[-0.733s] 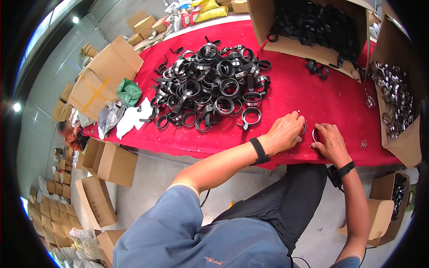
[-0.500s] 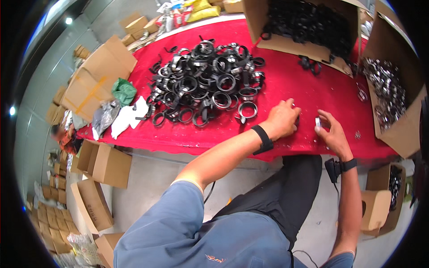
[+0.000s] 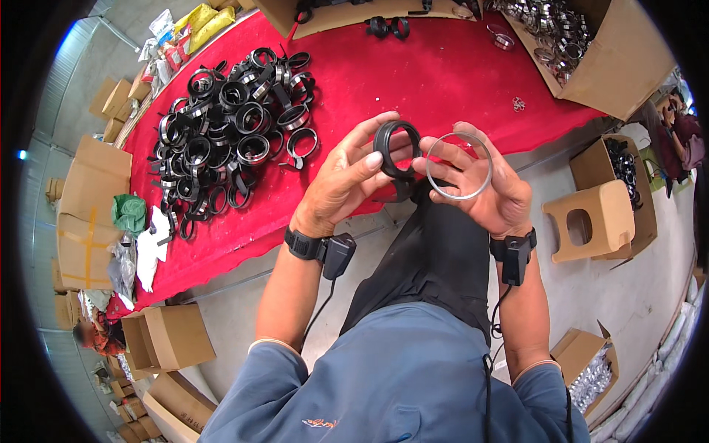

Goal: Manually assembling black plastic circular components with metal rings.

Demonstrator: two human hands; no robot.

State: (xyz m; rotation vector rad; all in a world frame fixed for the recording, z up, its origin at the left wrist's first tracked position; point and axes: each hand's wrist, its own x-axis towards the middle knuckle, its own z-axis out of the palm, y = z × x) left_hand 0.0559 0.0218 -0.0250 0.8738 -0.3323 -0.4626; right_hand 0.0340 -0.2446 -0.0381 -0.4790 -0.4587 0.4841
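Observation:
My left hand (image 3: 334,181) is closed around a black plastic ring (image 3: 382,151), thumb on the near side and fingers behind. A dark tab hangs below this ring. Beside it, my right hand (image 3: 504,190) grips a thin silver metal ring (image 3: 456,198), its round opening facing me. The two rings are held close together over the front edge of the red-covered table (image 3: 443,81). To the left lies a heap of black rings with silver bands (image 3: 251,118), and one ring (image 3: 301,148) rests at its right edge.
An open carton (image 3: 591,66) of silver rings stands at the back right. Two black rings (image 3: 388,28) lie near another carton at the back. On the floor at right are a brown step stool (image 3: 591,221) and a carton of black parts (image 3: 642,221). More cartons (image 3: 177,336) sit lower left.
Both hands have come up from the tabletop and together; the left now holds a black ring and the right a silver ring seen face-on. The view has turned to the right.

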